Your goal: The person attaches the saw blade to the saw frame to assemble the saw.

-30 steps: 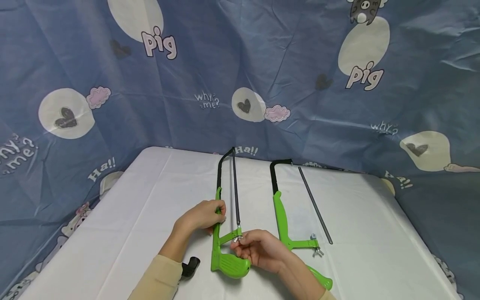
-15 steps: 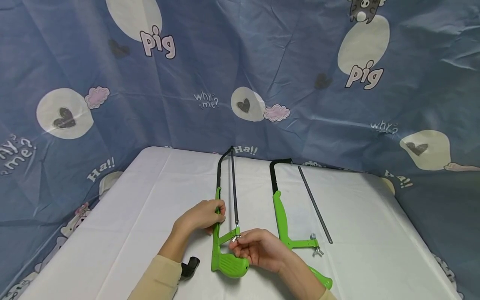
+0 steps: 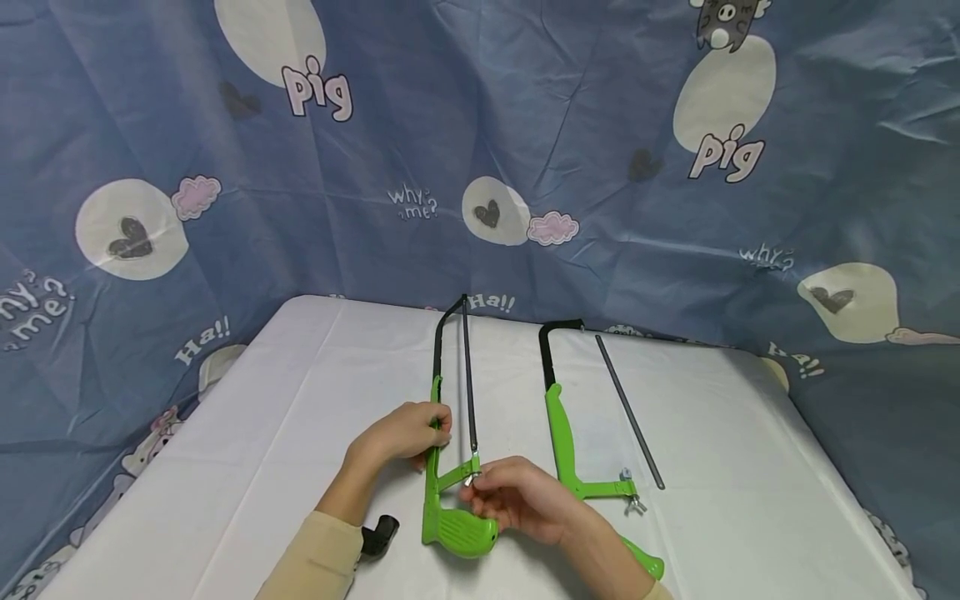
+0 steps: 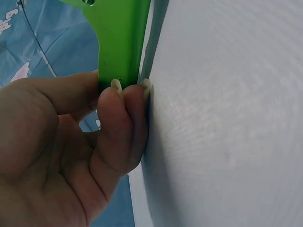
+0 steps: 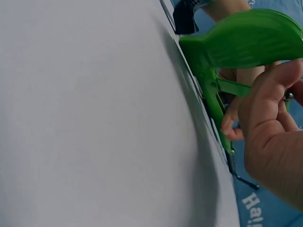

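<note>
A hacksaw (image 3: 463,533) with a green handle and black front bar lies on the left. Its dark blade (image 3: 468,375) runs from the front tip to the green crosspiece. My left hand (image 3: 403,432) grips the green frame above that crosspiece; in the left wrist view, fingers and thumb hold the frame's end (image 4: 118,52) close to the table. My right hand (image 3: 525,500) pinches the silver wing nut (image 3: 471,480) at the end of the crosspiece. In the right wrist view the fingers largely hide the nut, beside the green handle (image 5: 251,40).
A second green hacksaw frame (image 3: 562,433), without a blade, lies under and beyond my right forearm, with its own wing nut (image 3: 636,505). A loose blade (image 3: 630,412) lies to its right. A black item (image 3: 380,536) sits by my left sleeve. A printed blue cloth (image 3: 420,125) hangs behind the table.
The right fingers have shifted slightly at the wing nut, whose wings now stand at a different angle. The blade's near end has moved a little left. My left hand has kept its hold.
</note>
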`<control>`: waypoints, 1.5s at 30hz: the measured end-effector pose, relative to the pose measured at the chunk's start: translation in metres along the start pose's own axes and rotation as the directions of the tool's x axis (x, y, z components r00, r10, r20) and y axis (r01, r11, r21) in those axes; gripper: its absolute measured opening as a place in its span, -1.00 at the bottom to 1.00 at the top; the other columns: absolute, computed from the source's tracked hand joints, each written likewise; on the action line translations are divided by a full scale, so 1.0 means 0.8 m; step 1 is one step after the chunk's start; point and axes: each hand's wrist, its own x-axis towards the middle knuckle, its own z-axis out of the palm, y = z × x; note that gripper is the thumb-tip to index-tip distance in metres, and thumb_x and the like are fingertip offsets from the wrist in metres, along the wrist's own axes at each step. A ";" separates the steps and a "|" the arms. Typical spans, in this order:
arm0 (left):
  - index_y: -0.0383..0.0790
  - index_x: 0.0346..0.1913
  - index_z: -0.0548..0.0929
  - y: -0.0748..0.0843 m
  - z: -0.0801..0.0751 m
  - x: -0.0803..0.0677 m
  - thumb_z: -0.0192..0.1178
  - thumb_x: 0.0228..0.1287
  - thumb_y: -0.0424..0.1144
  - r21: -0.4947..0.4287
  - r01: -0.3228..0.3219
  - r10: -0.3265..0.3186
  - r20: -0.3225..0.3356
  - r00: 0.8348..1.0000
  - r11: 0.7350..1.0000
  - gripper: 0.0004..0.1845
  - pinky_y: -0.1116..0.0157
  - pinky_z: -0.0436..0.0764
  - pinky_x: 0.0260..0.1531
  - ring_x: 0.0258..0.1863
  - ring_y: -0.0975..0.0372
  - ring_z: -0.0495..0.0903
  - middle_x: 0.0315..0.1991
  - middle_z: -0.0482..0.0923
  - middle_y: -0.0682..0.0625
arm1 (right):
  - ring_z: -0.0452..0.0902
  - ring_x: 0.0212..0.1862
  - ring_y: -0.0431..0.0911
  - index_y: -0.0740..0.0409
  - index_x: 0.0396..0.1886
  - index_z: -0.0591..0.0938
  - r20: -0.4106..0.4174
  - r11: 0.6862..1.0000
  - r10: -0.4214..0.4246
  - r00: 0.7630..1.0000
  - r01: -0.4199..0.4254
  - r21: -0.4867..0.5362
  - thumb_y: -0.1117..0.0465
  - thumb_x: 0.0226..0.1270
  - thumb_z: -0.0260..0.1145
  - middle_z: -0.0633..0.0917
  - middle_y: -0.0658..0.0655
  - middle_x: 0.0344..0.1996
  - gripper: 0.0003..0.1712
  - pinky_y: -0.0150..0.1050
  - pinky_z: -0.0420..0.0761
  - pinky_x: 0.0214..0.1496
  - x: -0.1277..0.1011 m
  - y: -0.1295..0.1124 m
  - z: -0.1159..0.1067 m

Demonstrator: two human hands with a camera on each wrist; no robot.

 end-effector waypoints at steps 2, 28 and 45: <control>-0.11 -0.38 0.55 0.001 0.000 0.000 0.19 0.32 -0.32 -0.003 0.003 -0.003 0.000 1.000 1.000 -0.89 0.29 0.53 -0.62 -0.74 0.21 0.52 -0.51 0.52 -0.03 | 0.55 -0.52 -0.34 0.16 -0.33 0.69 -0.051 0.996 -0.004 0.999 -0.001 -0.090 0.20 0.34 0.23 0.70 -0.07 -0.50 -0.84 -0.46 0.56 -0.51 -0.002 -0.003 0.001; -0.11 -0.39 0.56 0.003 0.002 -0.002 0.19 0.31 -0.31 0.023 -0.002 0.002 -0.010 1.000 1.000 -0.89 0.31 0.50 -0.64 -0.73 0.19 0.52 -0.55 0.51 -0.02 | 0.22 -0.67 -0.29 -0.09 -0.76 0.47 -0.267 0.031 -0.625 0.734 -0.318 -0.948 -0.19 0.08 0.49 0.41 -0.20 -0.76 -0.51 -0.38 0.21 -0.64 -0.018 -0.009 0.055; -0.11 -0.40 0.55 0.007 0.003 -0.002 0.21 0.27 -0.32 0.063 -0.009 0.011 -0.037 0.999 0.998 -0.90 0.30 0.49 -0.66 -0.77 0.21 0.50 -0.55 0.53 -0.02 | 0.18 -0.74 -0.27 -0.07 -0.82 0.43 -0.071 -0.267 -0.711 0.700 -0.362 -0.893 -0.10 0.15 0.45 0.42 -0.12 -0.79 -0.49 -0.35 0.15 -0.70 -0.016 0.004 0.057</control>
